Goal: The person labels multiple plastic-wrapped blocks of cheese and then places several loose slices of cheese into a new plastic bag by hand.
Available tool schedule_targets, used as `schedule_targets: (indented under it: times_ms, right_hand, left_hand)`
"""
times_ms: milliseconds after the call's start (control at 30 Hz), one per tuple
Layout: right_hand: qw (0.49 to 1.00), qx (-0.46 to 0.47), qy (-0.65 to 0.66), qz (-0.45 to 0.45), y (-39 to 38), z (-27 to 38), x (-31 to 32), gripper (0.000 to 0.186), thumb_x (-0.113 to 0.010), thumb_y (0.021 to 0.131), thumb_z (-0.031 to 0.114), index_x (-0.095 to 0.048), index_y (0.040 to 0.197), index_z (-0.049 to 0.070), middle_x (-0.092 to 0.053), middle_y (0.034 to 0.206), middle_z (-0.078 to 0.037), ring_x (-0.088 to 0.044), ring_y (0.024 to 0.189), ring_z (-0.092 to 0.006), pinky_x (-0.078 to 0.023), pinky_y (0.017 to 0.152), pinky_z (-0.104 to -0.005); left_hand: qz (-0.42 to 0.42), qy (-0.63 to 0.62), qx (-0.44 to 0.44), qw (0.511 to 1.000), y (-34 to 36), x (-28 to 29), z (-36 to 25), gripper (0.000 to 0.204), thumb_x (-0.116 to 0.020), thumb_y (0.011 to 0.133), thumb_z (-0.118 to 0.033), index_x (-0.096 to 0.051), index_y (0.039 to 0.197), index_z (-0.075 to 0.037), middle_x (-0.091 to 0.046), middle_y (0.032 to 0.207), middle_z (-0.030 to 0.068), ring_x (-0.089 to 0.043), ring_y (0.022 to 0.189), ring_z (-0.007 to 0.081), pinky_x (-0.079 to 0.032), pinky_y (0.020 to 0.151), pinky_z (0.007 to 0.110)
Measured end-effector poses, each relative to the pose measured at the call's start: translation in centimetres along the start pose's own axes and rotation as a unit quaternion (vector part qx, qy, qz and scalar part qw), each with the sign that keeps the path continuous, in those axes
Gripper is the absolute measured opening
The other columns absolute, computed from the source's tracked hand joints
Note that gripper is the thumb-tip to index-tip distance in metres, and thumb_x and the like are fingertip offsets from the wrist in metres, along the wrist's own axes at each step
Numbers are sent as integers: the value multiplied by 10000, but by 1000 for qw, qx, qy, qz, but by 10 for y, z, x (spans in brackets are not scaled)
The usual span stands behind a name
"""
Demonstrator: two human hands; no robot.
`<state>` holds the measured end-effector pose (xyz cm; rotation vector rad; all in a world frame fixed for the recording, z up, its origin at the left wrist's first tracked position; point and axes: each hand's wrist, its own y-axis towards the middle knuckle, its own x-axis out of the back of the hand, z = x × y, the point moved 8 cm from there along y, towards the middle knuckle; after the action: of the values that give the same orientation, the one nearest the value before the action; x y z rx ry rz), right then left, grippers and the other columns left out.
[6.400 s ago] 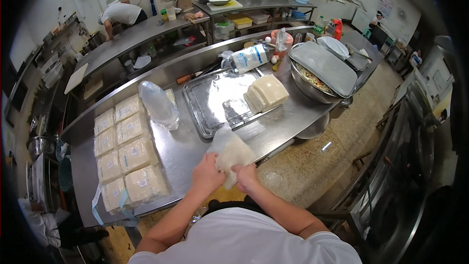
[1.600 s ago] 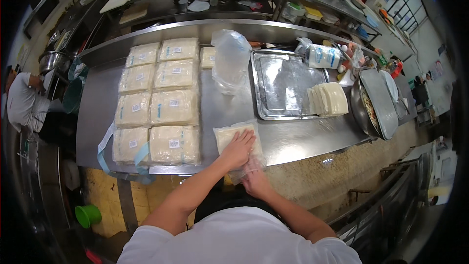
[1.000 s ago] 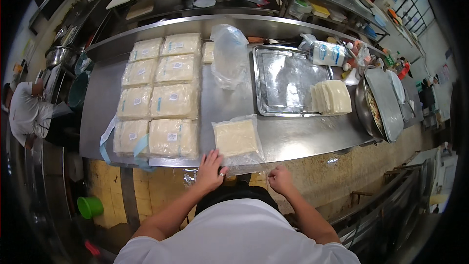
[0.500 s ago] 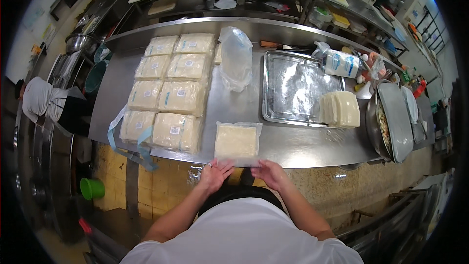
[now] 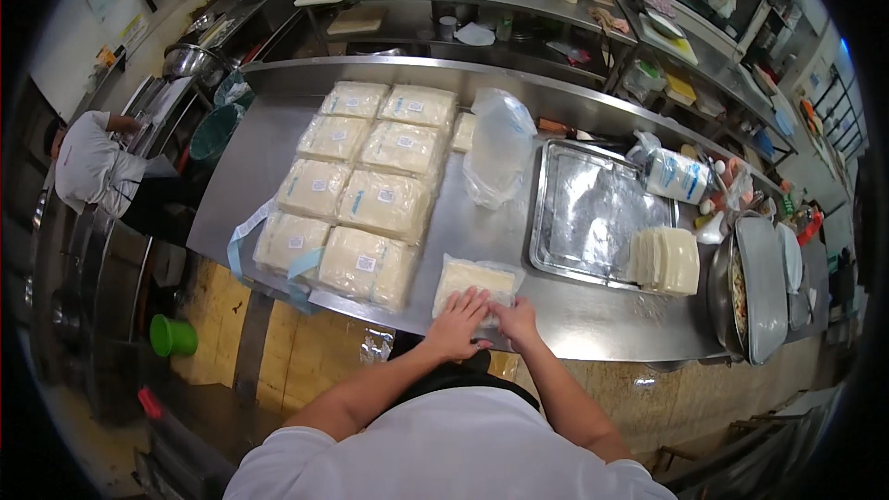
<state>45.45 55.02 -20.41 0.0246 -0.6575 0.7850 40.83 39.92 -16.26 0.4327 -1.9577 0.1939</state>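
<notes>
A cream slab in a clear plastic bag [image 5: 479, 274] lies at the steel table's front edge. My left hand [image 5: 456, 327] rests on its lower part, fingers spread. My right hand [image 5: 514, 321] has its fingers bent around the bag's lower right part, pinching it. To the left lie several wrapped cream packs [image 5: 364, 270] in two rows, with light blue straps [image 5: 306, 264]. A loose translucent bag [image 5: 495, 153] is behind the slab. A metal tray [image 5: 593, 208] on the right has a stack of cream sheets [image 5: 664, 262] on its corner.
A steel bowl [image 5: 725, 296] with food and a flat lid [image 5: 767, 287] sits at the right. Bottles and plastic packs [image 5: 676, 176] crowd the back right. A person in white [image 5: 102, 167] bends at a counter on the left. A green bucket [image 5: 172, 336] stands on the floor.
Since half a second ago both hands have moved up from the table edge onto the bagged slab, the right now gripping it. The view has shifted, so the table appears farther right and lower.
</notes>
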Motion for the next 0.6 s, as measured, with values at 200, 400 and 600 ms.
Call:
schedule_targets:
  times_ms: [200, 400, 600]
  right_hand:
    - [952, -170, 182, 178, -23, 82, -17, 270, -654, 894, 128, -549, 1108, 1, -661, 801, -134, -540, 479, -151, -449, 440, -304]
    - [987, 107, 123, 15, 4, 187, 6, 417, -658, 898, 51, -508, 1283, 0, -632, 1157, -125, -618, 1030, -205, -544, 836, -336]
    - [877, -153, 422, 169, -4, 209, -89, 570, -732, 886, 159, -470, 1362, -15, -616, 1255, -133, -627, 1117, -268, -540, 926, -444]
  left_hand:
    - [-162, -320, 79, 930, 4, 46, 52, 478, -668, 884, -182, -560, 1327, -40, -586, 1311, 242, -575, 1247, 304, -448, 1051, 432]
    - [-85, -767, 271, 575, 9, 77, 116, 455, -544, 1023, -313, -509, 1361, -11, -582, 1350, 163, -571, 1237, 289, -474, 1038, 441]
    - [-57, -962, 153, 220, 5, 151, 164, 608, -504, 1010, -433, -409, 1455, -31, -509, 1436, 166, -454, 1362, 331, -354, 1148, 509]
